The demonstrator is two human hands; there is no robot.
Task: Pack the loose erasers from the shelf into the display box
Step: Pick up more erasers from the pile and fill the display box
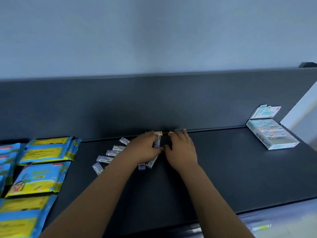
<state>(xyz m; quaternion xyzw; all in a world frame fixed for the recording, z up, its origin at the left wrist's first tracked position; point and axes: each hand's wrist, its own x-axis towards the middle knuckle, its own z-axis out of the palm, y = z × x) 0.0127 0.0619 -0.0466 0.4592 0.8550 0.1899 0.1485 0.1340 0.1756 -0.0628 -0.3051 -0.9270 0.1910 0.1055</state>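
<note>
Several loose purple erasers [109,152] in pale sleeves lie scattered on the dark shelf [223,169], mostly to the left of my hands. My left hand [145,148] rests on the pile with its fingers closed around an eraser [157,141] that sticks out past the fingertips; more erasers [149,163] lie under its palm. My right hand [181,148] lies flat just to the right, thumb touching the left hand, holding nothing. The white and teal display box [274,134] stands open at the far right of the shelf, with rows of erasers inside.
Blue and yellow flat packets [46,152] cover the shelf's left end. A dark back panel [154,103] rises behind the shelf. The shelf's front edge [257,208] runs below my forearms. A pale pen-like item [260,227] lies lower right.
</note>
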